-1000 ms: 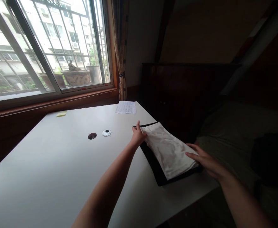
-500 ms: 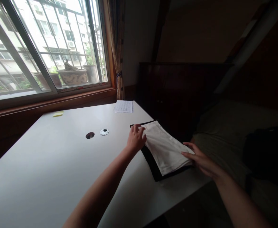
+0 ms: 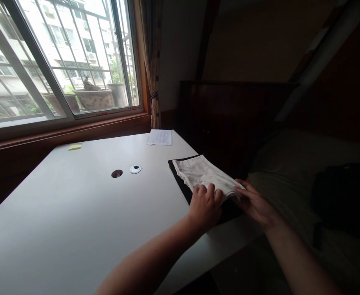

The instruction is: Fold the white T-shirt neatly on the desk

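A folded white cloth [image 3: 202, 172], possibly a garment, lies on a flat black piece [image 3: 181, 182] at the table's right side. My left hand [image 3: 206, 203] has its fingers curled over the near edge of the cloth and grips it. At the cloth's right end, my right hand [image 3: 255, 200] holds the edge between thumb and fingers. The near edge is lifted and bunched between the two hands. Part of the black piece shows beneath, and its near right portion is hidden by my hands and in shadow.
The white table [image 3: 75, 213] has a round cable hole [image 3: 117, 173] with its cap [image 3: 135, 169] beside it. Papers [image 3: 160, 137] lie at the far edge, a yellow slip [image 3: 75, 146] at the far left. A barred window [image 3: 84, 61] stands behind; a dark bag [image 3: 342, 200] rests at the right.
My left hand has moved from the cloth's far left corner to its near edge and closed on it. That edge has risen and shifted back, baring more black. My right hand still holds the right end.
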### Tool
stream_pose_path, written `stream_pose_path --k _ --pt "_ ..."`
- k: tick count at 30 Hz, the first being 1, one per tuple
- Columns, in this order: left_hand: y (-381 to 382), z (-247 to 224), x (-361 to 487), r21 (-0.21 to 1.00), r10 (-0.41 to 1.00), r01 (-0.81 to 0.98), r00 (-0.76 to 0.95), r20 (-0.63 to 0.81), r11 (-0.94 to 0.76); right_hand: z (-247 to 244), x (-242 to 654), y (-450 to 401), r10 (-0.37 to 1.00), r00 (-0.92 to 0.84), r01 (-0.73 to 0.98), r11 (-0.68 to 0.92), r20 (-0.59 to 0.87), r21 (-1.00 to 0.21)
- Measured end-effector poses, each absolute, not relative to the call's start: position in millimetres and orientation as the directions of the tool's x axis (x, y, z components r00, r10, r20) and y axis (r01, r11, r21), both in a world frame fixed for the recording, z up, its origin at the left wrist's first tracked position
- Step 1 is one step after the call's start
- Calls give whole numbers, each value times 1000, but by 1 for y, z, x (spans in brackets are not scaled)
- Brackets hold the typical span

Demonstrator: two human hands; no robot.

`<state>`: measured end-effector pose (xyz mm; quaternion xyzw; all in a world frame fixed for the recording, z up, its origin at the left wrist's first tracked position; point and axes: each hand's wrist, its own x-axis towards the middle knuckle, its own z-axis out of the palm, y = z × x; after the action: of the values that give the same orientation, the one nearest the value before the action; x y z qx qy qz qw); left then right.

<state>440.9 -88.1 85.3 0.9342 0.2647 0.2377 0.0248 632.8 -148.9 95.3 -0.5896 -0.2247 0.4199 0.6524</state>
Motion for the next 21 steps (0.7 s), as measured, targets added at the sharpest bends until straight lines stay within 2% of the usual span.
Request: stream_pose_path --k 4,8,12,15,17,19,21 --pt "-74 96 427 115 456 455 775 436 -883 91 644 -154 802 566 -218 -76 -189 -973" --pt "-72 105 412 49 329 346 823 464 -937 77 660 -158 794 601 64 -162 -92 -985" --pt "-77 99 405 39 212 213 911 354 -976 59 683 -160 843 535 304 -256 -58 -918" --pt "-73 98 406 127 185 151 925 332 -980 50 702 -159 838 546 498 -336 -12 -799" --pt "-60 99 410 218 215 137 894 394 -966 51 710 -154 815 566 663 -361 124 -656" --pt "-40 99 415 277 271 154 850 453 -948 56 709 -142 805 530 777 -335 266 -533" --pt "-16 94 418 300 335 209 817 470 -931 63 698 -122 838 428 839 -230 339 -493"
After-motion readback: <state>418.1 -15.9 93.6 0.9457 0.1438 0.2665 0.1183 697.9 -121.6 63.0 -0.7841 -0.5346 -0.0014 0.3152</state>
